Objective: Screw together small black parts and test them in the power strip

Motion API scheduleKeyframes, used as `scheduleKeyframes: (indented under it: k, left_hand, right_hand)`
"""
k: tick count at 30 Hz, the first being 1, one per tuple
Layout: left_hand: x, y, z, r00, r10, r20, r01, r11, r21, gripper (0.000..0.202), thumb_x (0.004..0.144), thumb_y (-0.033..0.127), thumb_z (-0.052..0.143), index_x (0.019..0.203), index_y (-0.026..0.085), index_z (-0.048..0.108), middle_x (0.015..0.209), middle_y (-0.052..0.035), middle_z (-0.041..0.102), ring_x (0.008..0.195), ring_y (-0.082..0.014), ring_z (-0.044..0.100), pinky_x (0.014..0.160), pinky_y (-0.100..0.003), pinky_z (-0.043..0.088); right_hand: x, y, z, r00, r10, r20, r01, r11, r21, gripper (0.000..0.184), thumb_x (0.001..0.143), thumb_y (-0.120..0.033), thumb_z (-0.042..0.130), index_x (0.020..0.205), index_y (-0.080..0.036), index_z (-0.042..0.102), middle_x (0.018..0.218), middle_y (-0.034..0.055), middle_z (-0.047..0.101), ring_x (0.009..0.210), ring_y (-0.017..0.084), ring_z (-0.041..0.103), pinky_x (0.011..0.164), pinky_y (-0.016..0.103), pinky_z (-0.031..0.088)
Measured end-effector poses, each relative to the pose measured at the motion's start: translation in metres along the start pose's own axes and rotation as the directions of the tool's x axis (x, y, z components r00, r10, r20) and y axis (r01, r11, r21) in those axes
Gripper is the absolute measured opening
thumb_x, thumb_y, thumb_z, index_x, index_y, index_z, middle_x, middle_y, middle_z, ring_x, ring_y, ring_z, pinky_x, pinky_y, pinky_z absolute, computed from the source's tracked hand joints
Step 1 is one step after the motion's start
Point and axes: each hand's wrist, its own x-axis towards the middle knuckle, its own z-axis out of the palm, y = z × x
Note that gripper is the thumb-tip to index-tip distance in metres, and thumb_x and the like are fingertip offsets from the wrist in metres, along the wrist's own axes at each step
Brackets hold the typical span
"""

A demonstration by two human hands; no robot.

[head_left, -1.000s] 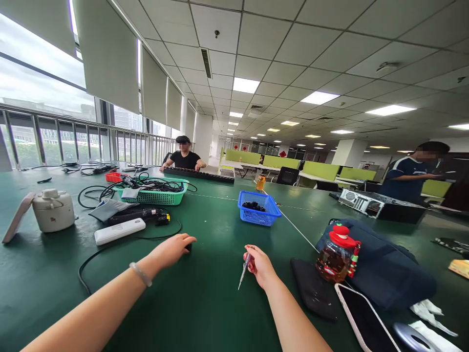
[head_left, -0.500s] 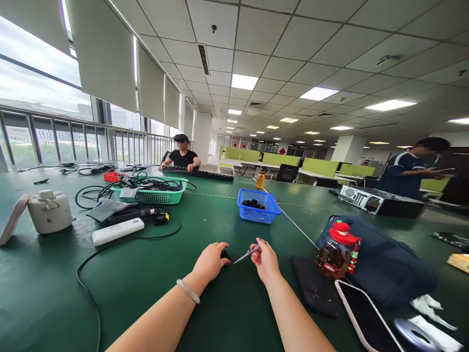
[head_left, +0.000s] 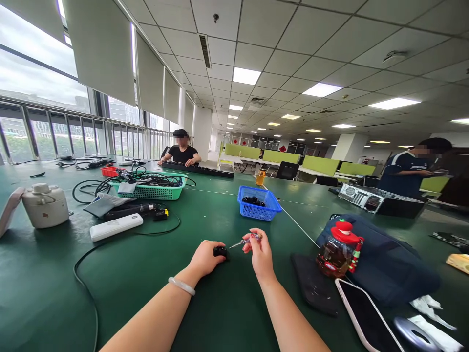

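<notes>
My left hand [head_left: 205,257] is closed around a small black part [head_left: 220,251], with thumb and fingers on either side of it just over the green table [head_left: 227,313]. My right hand [head_left: 261,252] grips a screwdriver [head_left: 246,241] by its clear handle. Its thin metal shaft points left, and the tip is close to the black part; whether they touch I cannot tell. Beyond both hands stands a blue basket [head_left: 259,211] with small black pieces [head_left: 253,201] in it.
Left are a green basket [head_left: 154,193] of cables, a white power strip-like bar [head_left: 116,227] and a jug [head_left: 46,205]. Right are a black pouch [head_left: 313,283], a phone [head_left: 368,313], a red-lidded bottle [head_left: 337,249] and a dark bag [head_left: 384,259]. Two people are farther off.
My left hand has turned and raised the black part, so more of it shows. My right hand has moved slightly up, and the screwdriver lies flatter, its tip nearer the part.
</notes>
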Motion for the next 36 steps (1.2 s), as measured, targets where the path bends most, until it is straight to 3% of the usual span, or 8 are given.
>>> scheduleKeyframes:
  k: [12, 17, 23, 36]
  left_hand:
    - [-0.002, 0.003, -0.001, 1.000, 0.013, 0.007, -0.013, 1.000, -0.008, 0.036, 0.069, 0.029, 0.069, 0.105, 0.025, 0.072, 0.105, -0.0046, 0.071, 0.106, -0.0248, 0.059, 0.095, -0.034, 0.044]
    - [-0.001, 0.003, -0.001, 0.999, 0.045, 0.007, -0.044, 0.998, -0.038, 0.035, 0.069, 0.029, 0.068, 0.104, 0.025, 0.072, 0.105, -0.0034, 0.072, 0.104, -0.0241, 0.059, 0.094, -0.033, 0.044]
    - [-0.002, 0.003, 0.000, 0.997, 0.082, 0.005, -0.082, 0.995, -0.050, 0.032, 0.078, 0.042, 0.059, 0.101, 0.024, 0.073, 0.100, -0.0030, 0.073, 0.098, -0.0231, 0.062, 0.088, -0.032, 0.045]
    - [-0.002, 0.004, -0.001, 0.997, 0.074, 0.014, -0.073, 0.997, -0.040, 0.031, 0.077, 0.036, 0.060, 0.102, 0.024, 0.072, 0.103, -0.0033, 0.073, 0.101, -0.0234, 0.061, 0.090, -0.032, 0.044]
  right_hand:
    - [-0.015, -0.012, 0.009, 0.971, -0.102, 0.215, 0.133, 0.982, -0.135, 0.020, 0.090, -0.042, 0.052, 0.099, -0.024, 0.055, 0.086, 0.0034, 0.065, 0.060, 0.014, 0.058, 0.063, 0.029, 0.050]
    - [-0.020, -0.015, 0.013, 0.928, -0.133, 0.348, 0.234, 0.935, -0.266, 0.014, 0.094, -0.035, 0.047, 0.094, -0.024, 0.055, 0.087, 0.0039, 0.065, 0.065, 0.015, 0.060, 0.066, 0.029, 0.051]
    - [-0.027, -0.021, 0.017, 0.863, -0.195, 0.466, 0.398, 0.831, -0.388, 0.013, 0.093, -0.029, 0.046, 0.093, -0.024, 0.058, 0.083, 0.0031, 0.064, 0.071, 0.017, 0.060, 0.070, 0.028, 0.048]
    - [-0.025, -0.022, 0.015, 0.881, -0.166, 0.444, 0.363, 0.838, -0.408, 0.012, 0.093, -0.026, 0.042, 0.092, -0.025, 0.054, 0.083, 0.0023, 0.064, 0.070, 0.018, 0.060, 0.067, 0.027, 0.045]
